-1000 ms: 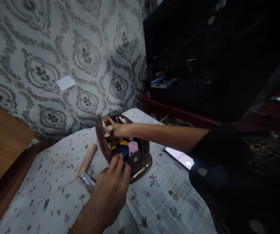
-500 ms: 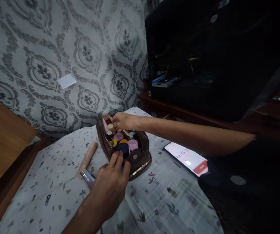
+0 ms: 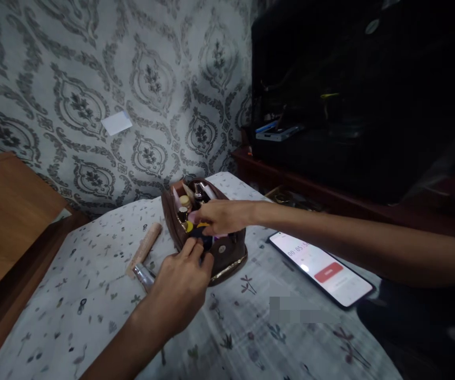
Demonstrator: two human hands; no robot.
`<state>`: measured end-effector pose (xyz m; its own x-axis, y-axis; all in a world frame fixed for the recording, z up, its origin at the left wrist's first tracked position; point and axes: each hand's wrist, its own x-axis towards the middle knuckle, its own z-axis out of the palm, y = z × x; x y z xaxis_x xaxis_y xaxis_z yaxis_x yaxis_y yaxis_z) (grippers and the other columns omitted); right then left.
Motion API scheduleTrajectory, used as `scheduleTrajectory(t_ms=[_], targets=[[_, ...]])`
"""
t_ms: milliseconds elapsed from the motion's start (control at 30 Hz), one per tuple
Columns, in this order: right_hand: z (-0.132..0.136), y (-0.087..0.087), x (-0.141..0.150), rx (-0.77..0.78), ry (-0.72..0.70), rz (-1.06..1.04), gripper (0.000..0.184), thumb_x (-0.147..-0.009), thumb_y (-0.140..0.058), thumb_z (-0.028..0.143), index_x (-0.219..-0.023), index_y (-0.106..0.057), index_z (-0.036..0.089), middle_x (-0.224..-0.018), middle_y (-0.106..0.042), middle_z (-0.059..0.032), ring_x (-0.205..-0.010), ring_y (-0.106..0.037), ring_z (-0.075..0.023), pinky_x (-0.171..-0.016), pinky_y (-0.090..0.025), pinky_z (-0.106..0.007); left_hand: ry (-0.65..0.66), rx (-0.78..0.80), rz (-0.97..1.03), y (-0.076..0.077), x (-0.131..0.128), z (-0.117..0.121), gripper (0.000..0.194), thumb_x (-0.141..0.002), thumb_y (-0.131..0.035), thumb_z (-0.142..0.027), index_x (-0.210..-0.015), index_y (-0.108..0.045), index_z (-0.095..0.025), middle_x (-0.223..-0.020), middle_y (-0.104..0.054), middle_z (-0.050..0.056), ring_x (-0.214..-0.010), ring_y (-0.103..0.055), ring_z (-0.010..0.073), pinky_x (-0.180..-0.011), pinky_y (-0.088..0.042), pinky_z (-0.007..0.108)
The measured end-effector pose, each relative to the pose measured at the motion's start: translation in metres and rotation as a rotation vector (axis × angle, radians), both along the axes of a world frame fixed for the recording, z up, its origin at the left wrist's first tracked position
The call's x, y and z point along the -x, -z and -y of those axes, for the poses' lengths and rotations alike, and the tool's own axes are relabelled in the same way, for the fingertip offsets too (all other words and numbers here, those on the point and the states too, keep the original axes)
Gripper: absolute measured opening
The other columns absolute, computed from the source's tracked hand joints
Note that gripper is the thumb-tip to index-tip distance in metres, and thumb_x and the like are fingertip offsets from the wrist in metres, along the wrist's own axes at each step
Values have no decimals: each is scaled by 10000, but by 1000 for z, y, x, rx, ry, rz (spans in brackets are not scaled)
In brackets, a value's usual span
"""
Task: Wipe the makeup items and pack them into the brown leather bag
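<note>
A brown zip cosmetic bag (image 3: 233, 258) stands unzipped on the table, packed with small jars, bottles and tubes. My left hand (image 3: 182, 277) has its fingers bent over the bag's near rim, against a dark blue item (image 3: 201, 235), and holds the bag there. From the right, my right hand (image 3: 213, 215) reaches down into the bag. Its thumb and fingers are apart over a pink round item (image 3: 193, 216) and the dark blue one; some fingertips are hidden. A cream-lidded jar (image 3: 185, 201) and a yellow cap (image 3: 189, 226) show beside the hand.
Left of the bag lie a beige tube (image 3: 148, 243) and a silver cylinder (image 3: 143, 275). A phone (image 3: 332, 277) showing a running timer rests at right on the patterned tablecloth (image 3: 104, 311). A wooden panel (image 3: 13, 211) stands at left; a dark screen (image 3: 341, 95) fills the right.
My right hand has moved from the far end of the bag toward its near side, uncovering bottles at the back. My left hand stays at the near rim. The camera view has shifted slightly.
</note>
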<state>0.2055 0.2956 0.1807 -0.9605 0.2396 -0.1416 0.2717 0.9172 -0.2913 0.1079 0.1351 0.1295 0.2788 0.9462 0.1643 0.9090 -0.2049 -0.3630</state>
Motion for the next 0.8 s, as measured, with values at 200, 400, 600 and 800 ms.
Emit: scheduleTrajectory(t_ms=[200,400,600,800], targets=[[-4,-4,15,4,-121,167,353,-753,-659,194,-1083,-678,69,-870,-696,-50,-763,-604,-179,-654,-421,-260,39,-32,-28,6,3,5,332,-765,-459,-22,-1029,-626,-137,-1141,-680,169,-1181,-594,326,-616,-613,354],[2,3,16,-40,-45,163,552,-651,-748,211,-1176,-655,68,-951,-719,-91,-814,-645,-217,-663,-431,-267,164,-189,-61,16,9,9,385,-794,-413,0,-1113,-608,-93,-1307,-619,213,-1272,-552,325,-653,-609,337],[-8,5,16,39,-140,92,397,-696,-769,252,-1051,-709,85,-871,-715,-46,-772,-623,-175,-660,-416,-242,277,-421,78,23,23,23,329,-867,-478,-48,-1174,-593,-75,-1326,-595,219,-1310,-517,306,-903,-562,357],[-10,9,17,36,-94,68,473,-636,-829,295,-1022,-702,54,-921,-695,-80,-805,-612,-199,-680,-425,-265,240,-467,216,24,32,31,317,-865,-520,-50,-1171,-589,-93,-1307,-600,207,-1295,-537,280,-1039,-498,371]])
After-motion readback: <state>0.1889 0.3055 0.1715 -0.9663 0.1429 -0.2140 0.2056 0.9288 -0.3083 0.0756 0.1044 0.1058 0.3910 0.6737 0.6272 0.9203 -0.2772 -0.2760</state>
